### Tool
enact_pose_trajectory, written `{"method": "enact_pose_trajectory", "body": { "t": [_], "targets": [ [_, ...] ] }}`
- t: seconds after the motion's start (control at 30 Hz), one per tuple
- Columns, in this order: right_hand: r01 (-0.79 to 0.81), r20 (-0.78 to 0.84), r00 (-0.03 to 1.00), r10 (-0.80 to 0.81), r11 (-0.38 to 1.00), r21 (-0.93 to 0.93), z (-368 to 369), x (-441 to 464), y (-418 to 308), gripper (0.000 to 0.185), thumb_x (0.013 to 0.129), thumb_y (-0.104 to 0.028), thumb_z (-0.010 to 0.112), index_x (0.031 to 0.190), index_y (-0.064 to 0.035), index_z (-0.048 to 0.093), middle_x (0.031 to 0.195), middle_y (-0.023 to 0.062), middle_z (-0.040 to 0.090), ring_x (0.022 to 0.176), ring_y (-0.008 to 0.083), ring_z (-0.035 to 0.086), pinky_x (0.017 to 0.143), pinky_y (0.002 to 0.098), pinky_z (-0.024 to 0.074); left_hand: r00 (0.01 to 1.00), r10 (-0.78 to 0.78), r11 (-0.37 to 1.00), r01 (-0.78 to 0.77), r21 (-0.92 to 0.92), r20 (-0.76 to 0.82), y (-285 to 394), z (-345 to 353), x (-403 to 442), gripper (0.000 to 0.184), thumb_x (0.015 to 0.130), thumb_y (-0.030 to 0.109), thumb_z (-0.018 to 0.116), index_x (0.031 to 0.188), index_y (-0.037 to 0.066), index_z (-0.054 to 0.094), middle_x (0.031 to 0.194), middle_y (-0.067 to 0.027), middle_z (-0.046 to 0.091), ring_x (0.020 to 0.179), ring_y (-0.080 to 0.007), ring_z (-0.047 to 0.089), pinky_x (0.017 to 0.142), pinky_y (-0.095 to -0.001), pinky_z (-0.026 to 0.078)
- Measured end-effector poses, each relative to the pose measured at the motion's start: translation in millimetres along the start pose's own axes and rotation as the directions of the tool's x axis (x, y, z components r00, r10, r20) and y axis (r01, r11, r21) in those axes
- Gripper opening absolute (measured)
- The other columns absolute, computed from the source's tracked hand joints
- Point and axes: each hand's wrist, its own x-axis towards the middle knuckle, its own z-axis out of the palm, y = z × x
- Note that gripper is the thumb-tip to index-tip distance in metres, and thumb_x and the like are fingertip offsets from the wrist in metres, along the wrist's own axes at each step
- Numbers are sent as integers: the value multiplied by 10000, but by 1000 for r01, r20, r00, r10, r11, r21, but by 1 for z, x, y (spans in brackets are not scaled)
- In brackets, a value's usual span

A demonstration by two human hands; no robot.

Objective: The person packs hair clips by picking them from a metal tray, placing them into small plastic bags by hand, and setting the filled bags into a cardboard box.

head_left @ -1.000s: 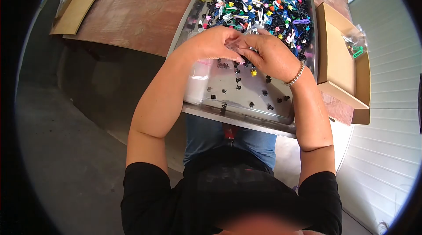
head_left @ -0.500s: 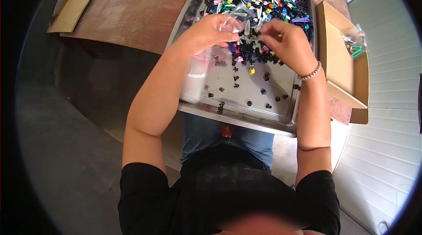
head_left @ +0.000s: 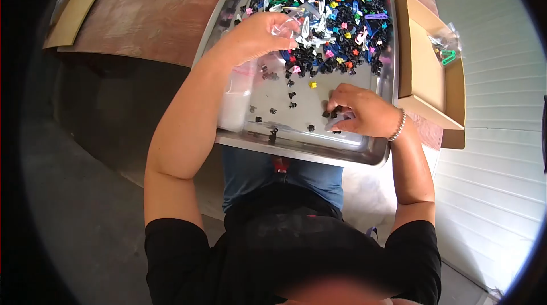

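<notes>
My left hand (head_left: 265,34) holds a small clear plastic bag (head_left: 289,25) at the near left edge of a heap of colourful hair clips (head_left: 333,11). The heap lies in a metal tray (head_left: 373,157). Lower right in the tray, my right hand (head_left: 362,112) is curled over several small black clips (head_left: 333,113), its fingers bent and apart; whether it grips any of them cannot be made out. Under my left forearm lies a stack of clear bags (head_left: 236,100). Several black clips and a yellow one (head_left: 313,84) are scattered on the tray floor.
Right of the tray stands an open cardboard box (head_left: 424,62) with a bagged set of clips, one green (head_left: 449,57), at its far edge. A reddish wooden table (head_left: 148,8) extends to the left, with a plywood piece (head_left: 82,5) on it. A white ribbed wall is on the right.
My right hand has left the bag and moved down to the loose black clips near the tray's front right. My left hand still holds the bag. The whole view has shifted slightly.
</notes>
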Motion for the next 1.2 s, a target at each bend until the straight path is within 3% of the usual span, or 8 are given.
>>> {"method": "enact_pose_trajectory", "body": {
  "t": [0.27, 0.47, 0.6, 0.77, 0.87, 0.93, 1.13, 1.2],
  "targets": [
    [-128, -133, 987, 85, 923, -362, -6, -43, -15, 650, 632, -67, 800, 1213, -73, 507, 1122, 128, 536, 980, 342, 588, 827, 413, 491, 1000, -7, 1000, 7, 17, -23, 6, 1, -2, 374, 829, 152, 701, 1161, 23, 586, 964, -35, 619, 936, -105, 589, 854, -261, 454],
    [-204, -53, 979, 198, 967, -150, 19, -22, -26, 578, 693, -62, 765, 1213, -87, 514, 1113, 145, 517, 872, 323, 628, 751, 372, 514, 1000, -1, 997, 3, 81, -18, -1, 1, 0, 382, 824, 138, 696, 1168, 16, 583, 967, -40, 616, 935, -116, 594, 850, -263, 459],
    [48, -125, 990, -68, 987, -156, 34, -4, -14, 424, 737, -65, 735, 1127, -74, 571, 1016, 126, 542, 762, 281, 634, 713, 373, 508, 1000, 26, 999, -26, 19, -13, -4, 0, 1, 364, 826, 113, 678, 1161, 6, 585, 998, -60, 621, 947, -132, 611, 846, -266, 476],
    [-12, -56, 998, 6, 995, -96, 30, 14, -22, 253, 771, -66, 705, 1003, -47, 607, 950, 108, 568, 739, 260, 625, 676, 341, 504, 998, 46, 998, -48, 33, 47, -4, -1, 1, 357, 830, 89, 673, 1166, 7, 583, 1020, -82, 625, 944, -139, 618, 849, -266, 488],
    [37, -133, 990, -47, 996, -76, 18, 23, -13, 210, 760, -41, 704, 952, -34, 618, 917, 100, 578, 687, 232, 600, 638, 312, 495, 990, 72, 996, -66, -55, 124, -11, 2, 6, 371, 823, 95, 694, 1169, 15, 586, 1009, -81, 629, 940, -131, 615, 835, -261, 490],
    [214, -412, 877, -248, 969, -127, 1, 32, -23, 199, 754, -27, 717, 931, -30, 624, 883, 76, 579, 648, 165, 571, 605, 280, 479, 992, 44, 999, -43, -9, 115, 0, 5, 0, 405, 813, 82, 710, 1193, 25, 581, 985, -65, 633, 919, -112, 599, 793, -250, 487],
    [104, -529, 841, -115, 993, -49, -47, 46, -61, 188, 779, -42, 723, 945, -23, 636, 822, 15, 574, 630, 72, 518, 566, 221, 440, 977, 73, 996, -60, -71, 200, -4, 8, 4, 450, 799, 42, 713, 1217, 5, 553, 1028, -45, 631, 921, -101, 584, 812, -259, 473],
    [100, -541, 832, -121, 993, -69, -54, 54, -65, 170, 792, -42, 712, 949, -19, 649, 813, 15, 585, 621, 71, 526, 564, 220, 444, 976, 116, 979, -81, -185, 185, -4, 10, 3, 305, 761, 36, 734, 1039, 9, 611, 940, -22, 632, 855, -107, 596, 802, -261, 462]
  ]
}}
